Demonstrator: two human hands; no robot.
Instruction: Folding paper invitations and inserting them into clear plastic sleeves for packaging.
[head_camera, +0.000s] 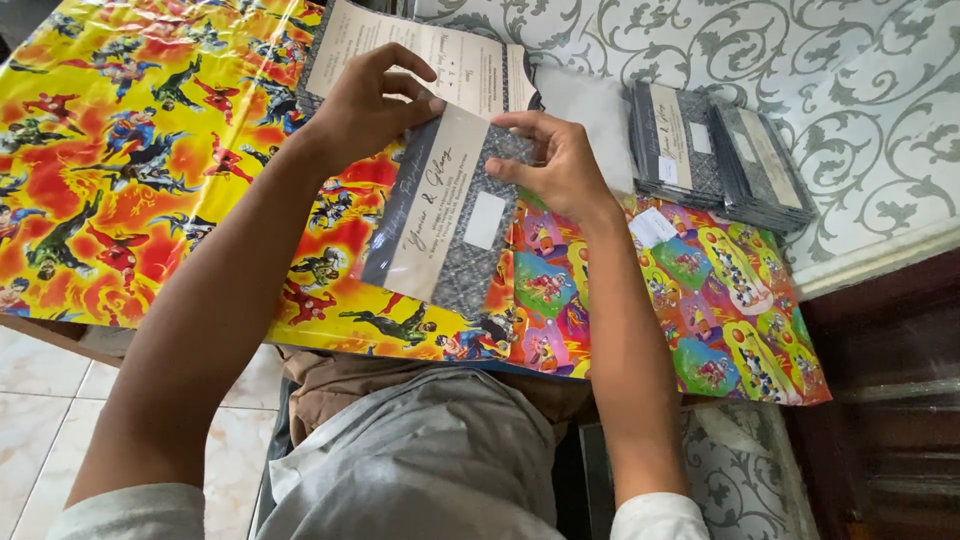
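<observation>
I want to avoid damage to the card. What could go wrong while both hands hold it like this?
The left hand and right hand pinch only the top edge of the grey card, so it may bend or slip. It could also knock the open card behind it, or crease the bright wrapping paper underneath.

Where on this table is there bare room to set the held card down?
Bare wrapping paper lies free beyond the left hand; patterned tablecloth is free past the card stacks. Crowded around the held card and right hand.
</observation>
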